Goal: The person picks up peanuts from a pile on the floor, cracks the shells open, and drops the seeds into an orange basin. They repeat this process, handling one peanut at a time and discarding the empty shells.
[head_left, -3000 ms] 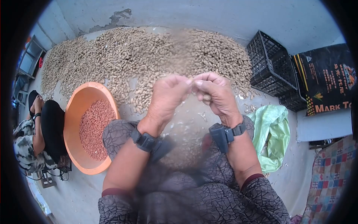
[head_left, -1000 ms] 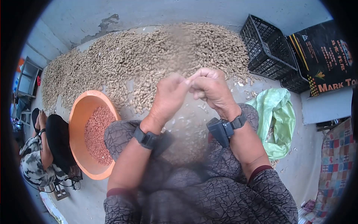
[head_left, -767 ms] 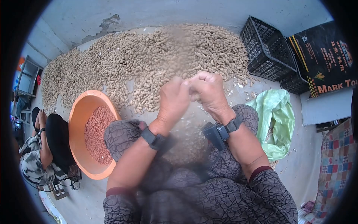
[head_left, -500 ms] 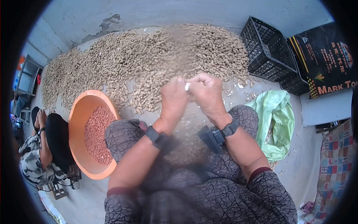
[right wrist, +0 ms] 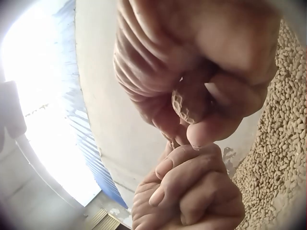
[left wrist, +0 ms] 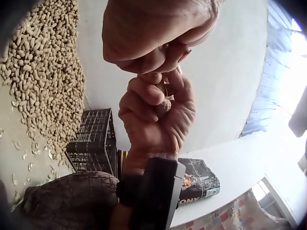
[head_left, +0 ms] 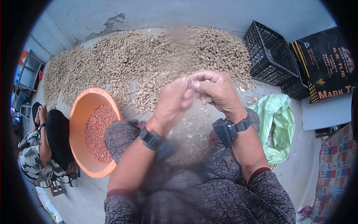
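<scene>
Fingertips of the left hand (head_left: 172, 100) and right hand (head_left: 220, 91) meet above the lap in the head view, pinching a small opened peanut shell (head_left: 190, 82). An unopened peanut (right wrist: 182, 106) sits in the curled fingers of the right hand (right wrist: 201, 52), by the right wrist view; the left hand (right wrist: 189, 191) is below it there. In the left wrist view the left hand (left wrist: 158, 33) partly covers the pinched piece, and the same peanut (left wrist: 165, 104) shows in the right hand (left wrist: 153, 120). Any kernel between the fingertips cannot be made out.
Unshelled peanuts (head_left: 130, 56) lie heaped along the wall. An orange basin (head_left: 77, 130) of reddish kernels (head_left: 99, 130) stands left, near a seated person (head_left: 35, 149). To the right are a green sack (head_left: 279, 123), black crates (head_left: 270, 56) and a black printed bag (head_left: 324, 65).
Both hands have turned and their palms are farther apart, with the fingertips still together. The white inside of a shell seen half a second ago now shows as a small, thin-edged piece.
</scene>
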A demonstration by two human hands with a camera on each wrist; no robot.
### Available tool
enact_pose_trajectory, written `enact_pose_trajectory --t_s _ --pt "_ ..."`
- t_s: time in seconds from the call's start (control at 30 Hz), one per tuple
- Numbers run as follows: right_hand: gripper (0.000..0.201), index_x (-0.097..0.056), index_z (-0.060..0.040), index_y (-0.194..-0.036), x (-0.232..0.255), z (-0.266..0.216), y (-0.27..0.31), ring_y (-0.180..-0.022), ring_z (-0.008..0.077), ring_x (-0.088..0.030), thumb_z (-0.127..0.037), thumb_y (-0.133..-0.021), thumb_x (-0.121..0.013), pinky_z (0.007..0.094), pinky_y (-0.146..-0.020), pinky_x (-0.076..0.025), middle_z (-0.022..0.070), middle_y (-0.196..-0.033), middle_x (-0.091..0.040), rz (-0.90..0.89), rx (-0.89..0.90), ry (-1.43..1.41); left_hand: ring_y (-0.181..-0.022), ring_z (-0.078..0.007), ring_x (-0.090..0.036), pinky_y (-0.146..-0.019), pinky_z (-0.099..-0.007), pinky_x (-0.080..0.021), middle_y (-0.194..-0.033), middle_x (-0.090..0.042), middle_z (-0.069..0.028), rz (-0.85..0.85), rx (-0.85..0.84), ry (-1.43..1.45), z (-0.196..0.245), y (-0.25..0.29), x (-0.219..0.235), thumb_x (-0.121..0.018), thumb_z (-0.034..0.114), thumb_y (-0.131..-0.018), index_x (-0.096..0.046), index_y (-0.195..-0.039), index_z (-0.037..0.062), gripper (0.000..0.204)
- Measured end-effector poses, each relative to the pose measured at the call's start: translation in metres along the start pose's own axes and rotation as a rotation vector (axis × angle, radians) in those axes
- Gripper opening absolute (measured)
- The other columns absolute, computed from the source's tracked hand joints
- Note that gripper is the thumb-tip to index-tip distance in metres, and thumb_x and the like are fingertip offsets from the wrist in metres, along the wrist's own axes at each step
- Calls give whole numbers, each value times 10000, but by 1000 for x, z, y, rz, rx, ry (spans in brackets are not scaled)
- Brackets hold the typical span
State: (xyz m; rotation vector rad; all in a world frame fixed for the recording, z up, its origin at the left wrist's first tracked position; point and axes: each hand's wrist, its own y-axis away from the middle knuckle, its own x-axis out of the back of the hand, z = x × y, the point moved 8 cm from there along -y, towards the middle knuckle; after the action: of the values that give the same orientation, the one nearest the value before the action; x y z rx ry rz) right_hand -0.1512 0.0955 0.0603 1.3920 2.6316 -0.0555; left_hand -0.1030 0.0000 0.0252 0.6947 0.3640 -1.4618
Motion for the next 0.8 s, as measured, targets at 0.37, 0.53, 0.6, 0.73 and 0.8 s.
enact_pose_trajectory --t_s 0.37,0.53,0.6,0.73,0.8 --pt "97 -655 14 -817 -12 -17 9 -522 18 -471 -63 -761 -638 185 -459 -365 -13 -618 -584 50 344 553 -471 -47 -401 -397 -159 -274 -649 -483 8 173 73 -86 -2 6 17 -472 316 -955 -525 -853 60 281" --pt "101 -652 -7 -734 -22 -20 12 -581 169 -634 -104 -713 -670 287 -529 -481 115 -659 -647 96 384 746 -490 -65 -429 -377 -166 -255 -671 -515 -21 134 78 -72 -4 10 19 -503 286 -937 -527 -850 46 257" --pt "100 -649 2 -737 -20 -17 9 -577 148 -624 -94 -711 -661 273 -527 -478 111 -649 -647 101 310 711 -492 -61 -426 -376 -161 -256 -686 -534 -33 85 91 -97 -2 11 19 -495 231 -939 -532 -847 33 221" --pt "107 -651 -2 -747 -13 -9 10 -503 84 -540 -109 -746 -641 216 -463 -425 44 -601 -594 27 258 558 -495 -41 -409 -394 -136 -272 -698 -542 -25 94 143 -85 1 17 16 -456 109 -929 -552 -889 0 151" --pt "92 -660 -21 -757 -13 -13 12 -499 56 -517 -112 -748 -649 195 -439 -393 13 -605 -569 -74 -5 274 -493 -34 -400 -394 -130 -267 -707 -538 -15 91 14 -137 20 21 14 -451 93 -913 -563 -968 -22 169"
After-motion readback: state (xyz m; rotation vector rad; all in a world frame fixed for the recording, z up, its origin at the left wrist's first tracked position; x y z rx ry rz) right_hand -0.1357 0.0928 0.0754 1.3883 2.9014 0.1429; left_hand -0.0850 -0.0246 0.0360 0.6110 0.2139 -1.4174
